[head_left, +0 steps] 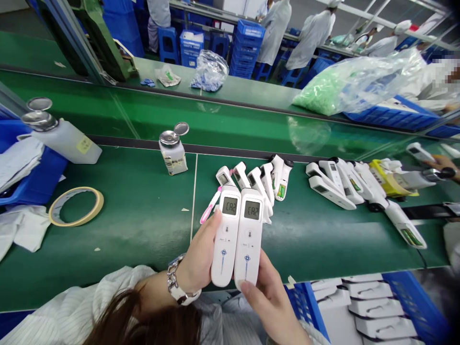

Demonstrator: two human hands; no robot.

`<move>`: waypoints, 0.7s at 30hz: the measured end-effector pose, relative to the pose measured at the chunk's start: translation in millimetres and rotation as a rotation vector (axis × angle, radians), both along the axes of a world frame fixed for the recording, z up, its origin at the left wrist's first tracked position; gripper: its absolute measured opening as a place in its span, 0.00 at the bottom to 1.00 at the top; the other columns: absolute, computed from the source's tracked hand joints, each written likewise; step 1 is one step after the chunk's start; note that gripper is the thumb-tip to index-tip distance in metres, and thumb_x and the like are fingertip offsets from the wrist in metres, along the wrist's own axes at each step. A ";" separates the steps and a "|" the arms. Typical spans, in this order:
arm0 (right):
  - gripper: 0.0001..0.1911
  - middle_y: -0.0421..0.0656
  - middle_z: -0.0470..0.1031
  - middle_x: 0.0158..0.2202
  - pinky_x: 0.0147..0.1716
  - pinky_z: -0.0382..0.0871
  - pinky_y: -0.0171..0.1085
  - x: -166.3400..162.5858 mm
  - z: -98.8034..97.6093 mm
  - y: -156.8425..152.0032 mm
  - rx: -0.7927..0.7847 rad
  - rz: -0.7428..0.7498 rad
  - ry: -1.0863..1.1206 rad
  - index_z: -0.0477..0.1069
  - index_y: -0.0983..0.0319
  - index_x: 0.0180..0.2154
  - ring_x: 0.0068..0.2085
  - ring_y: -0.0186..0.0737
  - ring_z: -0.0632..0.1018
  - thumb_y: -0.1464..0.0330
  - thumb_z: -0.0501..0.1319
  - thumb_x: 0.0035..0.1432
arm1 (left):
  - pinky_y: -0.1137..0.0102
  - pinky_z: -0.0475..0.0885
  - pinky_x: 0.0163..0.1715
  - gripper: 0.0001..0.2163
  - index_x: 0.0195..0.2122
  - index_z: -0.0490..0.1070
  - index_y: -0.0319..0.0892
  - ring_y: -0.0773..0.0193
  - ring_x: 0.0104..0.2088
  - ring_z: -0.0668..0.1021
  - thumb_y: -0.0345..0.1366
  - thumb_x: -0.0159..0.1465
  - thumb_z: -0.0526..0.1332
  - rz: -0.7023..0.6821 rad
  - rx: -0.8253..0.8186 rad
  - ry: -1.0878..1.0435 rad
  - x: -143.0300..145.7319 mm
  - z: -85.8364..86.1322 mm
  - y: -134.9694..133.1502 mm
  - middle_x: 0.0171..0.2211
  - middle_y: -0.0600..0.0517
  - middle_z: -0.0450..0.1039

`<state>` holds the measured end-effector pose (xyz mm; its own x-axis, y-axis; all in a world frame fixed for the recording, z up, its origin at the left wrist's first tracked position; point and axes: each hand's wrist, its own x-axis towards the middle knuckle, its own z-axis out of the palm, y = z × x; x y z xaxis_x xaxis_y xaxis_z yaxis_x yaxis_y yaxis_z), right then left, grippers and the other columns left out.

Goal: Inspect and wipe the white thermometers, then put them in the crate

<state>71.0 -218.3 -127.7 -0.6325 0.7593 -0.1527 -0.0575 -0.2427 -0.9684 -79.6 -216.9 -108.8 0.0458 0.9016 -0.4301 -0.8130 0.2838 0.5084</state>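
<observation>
Two white thermometers are held side by side, screens up, both lit and reading the same code. My left hand (201, 258) grips the left thermometer (225, 235); a metal watch sits on that wrist. My right hand (268, 292) grips the right thermometer (248, 239) from below, thumb on its lower end. Just behind them on the green bench lies a row of several more white thermometers (262, 179) and a pink toothbrush-like tool (210, 206).
A small pump bottle (173, 153) stands left of the row, a larger one (64, 136) by a blue bin (32, 184). A tape roll (76, 206) lies left. More thermometers (345, 184) lie right. Blue crate (406, 306) with white parts lower right. Another person's hand (443, 165) at far right.
</observation>
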 end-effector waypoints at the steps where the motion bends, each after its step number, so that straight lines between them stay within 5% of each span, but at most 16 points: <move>1: 0.28 0.39 0.65 0.58 0.51 0.67 0.33 0.7 0.2 -0.4 0.024 -0.007 -0.055 0.50 0.46 0.60 0.55 0.37 0.69 0.67 0.56 0.62 | 0.68 0.74 0.29 0.19 0.41 0.69 0.38 0.61 0.29 0.78 0.49 0.57 0.61 0.010 0.040 0.038 0.1 -0.6 0.0 0.29 0.48 0.76; 4: 0.29 0.43 0.65 0.57 0.49 0.69 0.37 5.4 2.4 -2.1 0.103 0.005 -0.228 0.46 0.50 0.62 0.53 0.41 0.70 0.67 0.54 0.63 | 0.72 0.74 0.30 0.18 0.42 0.67 0.43 0.66 0.30 0.77 0.33 0.52 0.68 0.015 0.097 0.127 -1.2 -0.8 0.8 0.32 0.53 0.75; 7: 0.29 0.42 0.63 0.58 0.49 0.68 0.38 13.4 7.3 1.1 0.274 0.055 -0.287 0.47 0.48 0.61 0.53 0.42 0.70 0.67 0.55 0.62 | 0.70 0.75 0.31 0.19 0.44 0.65 0.42 0.66 0.30 0.77 0.32 0.52 0.68 0.003 0.080 0.118 -4.9 0.2 1.9 0.33 0.52 0.76; 11: 0.18 0.42 0.69 0.51 0.42 0.71 0.39 18.0 7.1 29.2 0.566 -0.031 -0.242 0.61 0.49 0.55 0.48 0.41 0.73 0.66 0.48 0.65 | 0.67 0.75 0.34 0.22 0.46 0.63 0.39 0.62 0.34 0.78 0.31 0.51 0.68 0.030 0.034 0.058 -11.6 0.7 1.7 0.37 0.47 0.76; 14: 0.16 0.48 0.69 0.50 0.46 0.68 0.47 10.4 -12.0 63.7 0.778 -0.205 -0.459 0.66 0.56 0.51 0.50 0.48 0.70 0.65 0.51 0.62 | 0.70 0.75 0.32 0.22 0.46 0.64 0.38 0.63 0.33 0.78 0.31 0.51 0.68 0.049 0.021 -0.002 -15.7 2.1 1.0 0.37 0.46 0.77; 17: 0.20 0.55 0.65 0.51 0.48 0.64 0.56 1.6 -40.5 90.4 0.933 -0.193 -0.731 0.66 0.62 0.51 0.52 0.57 0.67 0.66 0.56 0.56 | 0.72 0.75 0.30 0.22 0.45 0.65 0.38 0.64 0.31 0.78 0.31 0.50 0.69 0.056 0.029 -0.044 -17.9 4.4 0.3 0.35 0.46 0.77; 21: 0.13 0.47 0.72 0.34 0.33 0.70 0.44 1.8 -48.8 95.7 0.905 -0.134 -0.722 0.72 0.63 0.41 0.35 0.46 0.74 0.73 0.53 0.55 | 0.73 0.75 0.30 0.18 0.43 0.68 0.38 0.64 0.32 0.79 0.32 0.51 0.69 0.048 0.051 -0.051 -18.9 6.3 -1.5 0.36 0.46 0.78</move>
<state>72.8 -122.5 -176.5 -0.5261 0.8295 0.1878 0.6050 0.5202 -0.6028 -98.4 -218.3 -102.5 0.0232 0.9240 -0.3817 -0.8503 0.2190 0.4785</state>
